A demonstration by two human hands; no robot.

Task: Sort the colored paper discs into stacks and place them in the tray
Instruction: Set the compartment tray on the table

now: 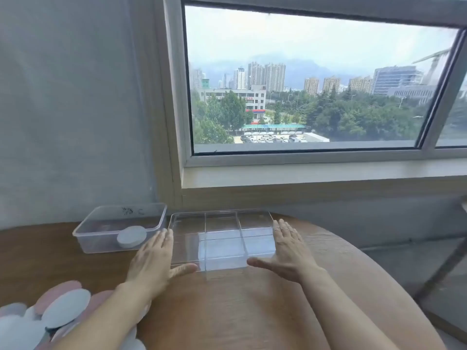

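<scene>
While your left hand and right hand lie flat against the short sides of the clear, divided plastic tray, fingers straight and thumbs along its near edge, neither grips anything.
- Tray: on the round wooden table.
- Pink and white paper discs: heaped near-left, beside your left forearm.
- Clear plastic tub: just left of the tray, with a white round stack inside.

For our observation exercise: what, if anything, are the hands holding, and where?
Nothing is gripped: the open left hand and right hand flank the clear divided tray, one at each end.
</scene>
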